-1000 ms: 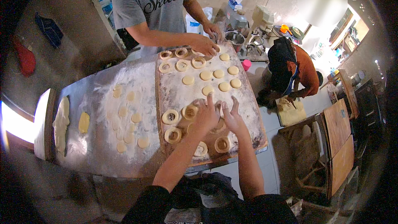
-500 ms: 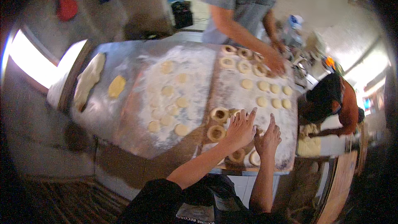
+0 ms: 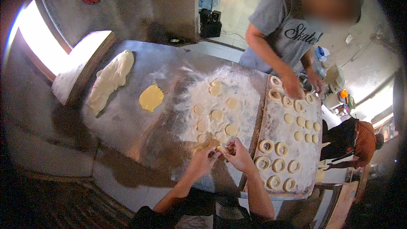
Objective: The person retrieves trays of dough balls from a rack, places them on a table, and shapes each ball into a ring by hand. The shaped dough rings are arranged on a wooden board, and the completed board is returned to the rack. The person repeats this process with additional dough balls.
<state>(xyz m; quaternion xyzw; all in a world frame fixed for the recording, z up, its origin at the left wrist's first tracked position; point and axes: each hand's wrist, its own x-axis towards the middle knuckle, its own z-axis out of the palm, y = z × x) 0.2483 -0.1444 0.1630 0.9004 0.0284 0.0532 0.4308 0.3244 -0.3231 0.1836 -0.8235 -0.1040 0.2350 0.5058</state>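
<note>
Above the near edge of the floured table area, my left hand [image 3: 202,161] and my right hand [image 3: 239,157] come together. Both pinch a small pale piece of dough [image 3: 221,149] between thumbs and fingers; its exact shape is partly hidden. Beyond them, several flat dough rounds [image 3: 217,115] lie scattered in white flour. To the right, a floured board [image 3: 275,114] carries several dough rings [image 3: 278,165] near me, with small round dough pieces [image 3: 298,136] and more rings farther off.
A long slab of dough [image 3: 111,80] and a yellow lump [image 3: 151,98] lie on the table's left. Across the board, a co-worker in a grey shirt [image 3: 275,21] reaches over the far rings. Another person [image 3: 360,144] bends at the right.
Both hands have moved left from the board to the floured area and now grip a dough piece. Near rings they were covering now show. The view has shifted right.
</note>
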